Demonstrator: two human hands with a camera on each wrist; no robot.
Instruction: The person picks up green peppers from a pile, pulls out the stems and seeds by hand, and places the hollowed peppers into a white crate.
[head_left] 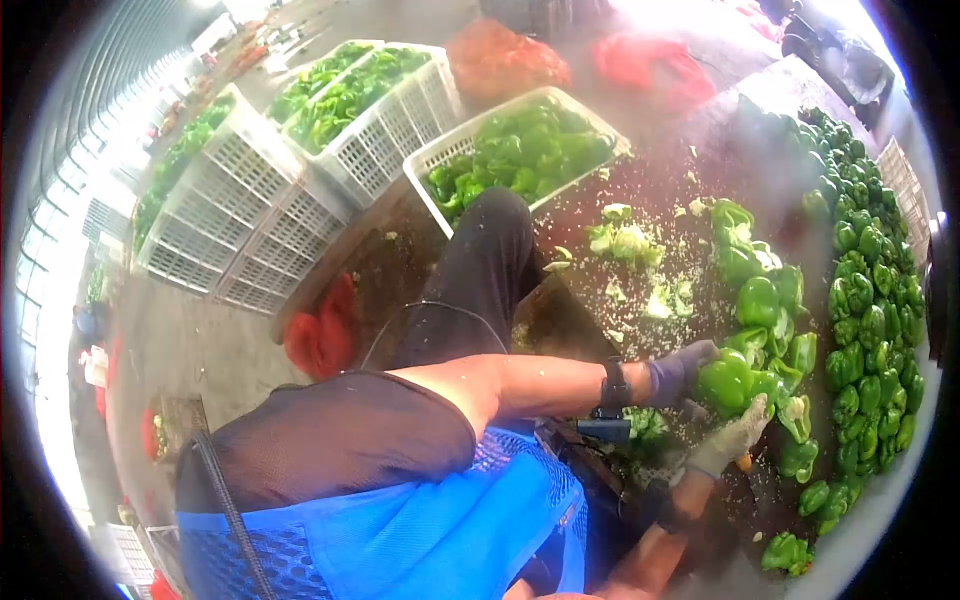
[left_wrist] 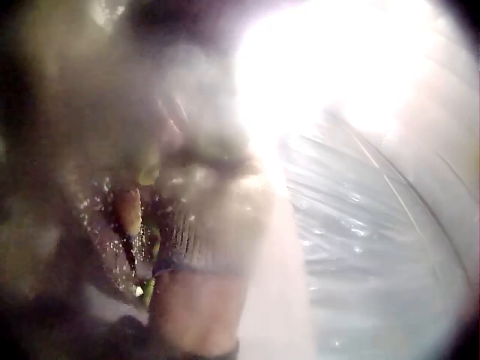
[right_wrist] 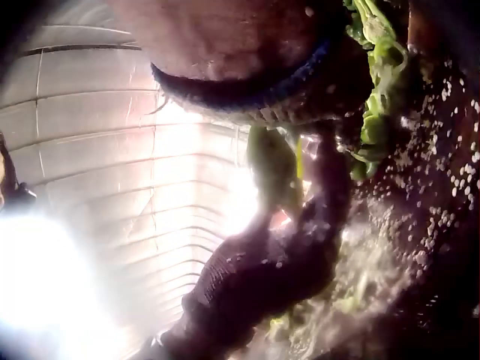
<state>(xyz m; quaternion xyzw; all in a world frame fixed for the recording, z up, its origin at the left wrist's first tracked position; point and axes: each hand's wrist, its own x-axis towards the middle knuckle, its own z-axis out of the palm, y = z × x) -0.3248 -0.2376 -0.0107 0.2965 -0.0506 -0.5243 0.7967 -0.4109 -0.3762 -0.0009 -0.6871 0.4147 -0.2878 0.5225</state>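
Observation:
My left hand [head_left: 680, 373], in a dark purple glove, holds a green bell pepper [head_left: 725, 383] at the near side of a heap. In the right wrist view, its dark fingers and thumb stand around a green pepper [right_wrist: 272, 169]. Close beside it is my right hand [head_left: 735, 438], in a pale knit glove dusted with seeds, fingertips at the peppers. A short orange-brown handle [head_left: 743, 462] sticks out below the right palm; the rest of it is hidden in the hand. The left wrist view shows the handle [left_wrist: 129, 210] too, though blurred.
Loose green peppers [head_left: 760, 300] lie beyond my hands, with long rows of peppers [head_left: 870, 330] further right. Seeds and pale cores [head_left: 625, 240] litter the dark table. A white crate [head_left: 425, 190] of peppers stands by my knee, more crates [head_left: 370, 140] behind it.

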